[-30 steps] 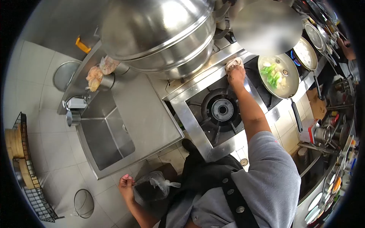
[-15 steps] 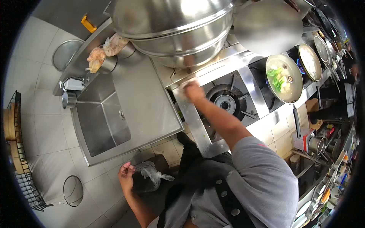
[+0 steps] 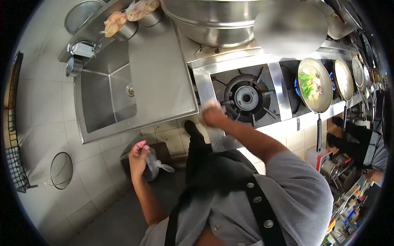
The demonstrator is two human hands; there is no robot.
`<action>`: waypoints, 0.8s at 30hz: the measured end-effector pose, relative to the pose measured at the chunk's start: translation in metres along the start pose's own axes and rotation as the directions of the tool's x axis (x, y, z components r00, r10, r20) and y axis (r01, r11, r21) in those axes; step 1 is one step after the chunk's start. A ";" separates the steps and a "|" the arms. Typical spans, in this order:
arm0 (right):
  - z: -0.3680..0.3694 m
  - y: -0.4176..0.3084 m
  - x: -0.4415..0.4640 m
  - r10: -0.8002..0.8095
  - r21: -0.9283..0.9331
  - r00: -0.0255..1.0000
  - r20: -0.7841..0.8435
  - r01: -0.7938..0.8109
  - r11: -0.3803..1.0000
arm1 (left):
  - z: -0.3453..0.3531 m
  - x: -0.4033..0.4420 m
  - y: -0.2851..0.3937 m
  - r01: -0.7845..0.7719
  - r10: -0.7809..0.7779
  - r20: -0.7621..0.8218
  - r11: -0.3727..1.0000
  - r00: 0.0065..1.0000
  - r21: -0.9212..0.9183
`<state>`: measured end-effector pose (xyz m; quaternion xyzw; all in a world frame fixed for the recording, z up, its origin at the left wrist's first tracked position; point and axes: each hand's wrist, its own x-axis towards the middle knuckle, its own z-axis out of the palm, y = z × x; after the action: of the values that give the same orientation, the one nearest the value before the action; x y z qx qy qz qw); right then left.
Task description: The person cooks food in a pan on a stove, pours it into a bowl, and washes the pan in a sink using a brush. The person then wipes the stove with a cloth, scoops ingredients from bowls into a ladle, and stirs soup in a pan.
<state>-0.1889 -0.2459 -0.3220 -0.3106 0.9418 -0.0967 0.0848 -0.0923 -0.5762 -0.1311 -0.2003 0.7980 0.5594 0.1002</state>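
My right hand (image 3: 213, 115) is closed on a pale cloth (image 3: 208, 105), both a little blurred, on the left steel rim of the stove (image 3: 208, 87). Right of it lies a bare gas burner (image 3: 246, 98) with a black grate. My left hand (image 3: 138, 158) hangs at the lower left, fingers curled with thumb and fingertips close together; whether something small is between them I cannot make out. Just behind it is a knotted clear plastic bag (image 3: 154, 164). A pan (image 3: 315, 86) with greens in pale liquid stands on the burner to the right.
A sink (image 3: 108, 98) and steel counter (image 3: 162, 74) lie left of the stove. A large steel steamer (image 3: 217, 28) stands behind. Farther right are a second pan (image 3: 343, 80) and a co-worker (image 3: 371, 151). A round strainer (image 3: 61, 170) is at the lower left.
My right hand has wiped the cloth from the stove's back right to its left rim, then toward me. My left hand has stayed low. The view has shifted.
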 end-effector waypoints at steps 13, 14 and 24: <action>-0.010 0.034 0.064 0.218 -0.076 0.906 -0.362 -0.262 0.962 | 0.062 -0.030 0.005 0.057 -0.058 -0.008 0.998 0.998 -0.026; 0.012 0.005 0.028 0.324 0.161 0.875 -0.361 -0.283 0.945 | 0.065 -0.032 0.004 0.060 -0.059 0.003 0.998 0.998 -0.024; -0.018 0.017 0.043 0.419 0.014 0.848 -0.323 -0.439 0.899 | 0.111 -0.020 0.047 -0.005 0.003 0.117 1.000 0.993 0.018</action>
<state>-0.2368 -0.2563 -0.3127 -0.0751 0.9909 -0.0957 -0.0579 -0.1018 -0.4547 -0.1230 -0.1647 0.7962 0.5631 0.1476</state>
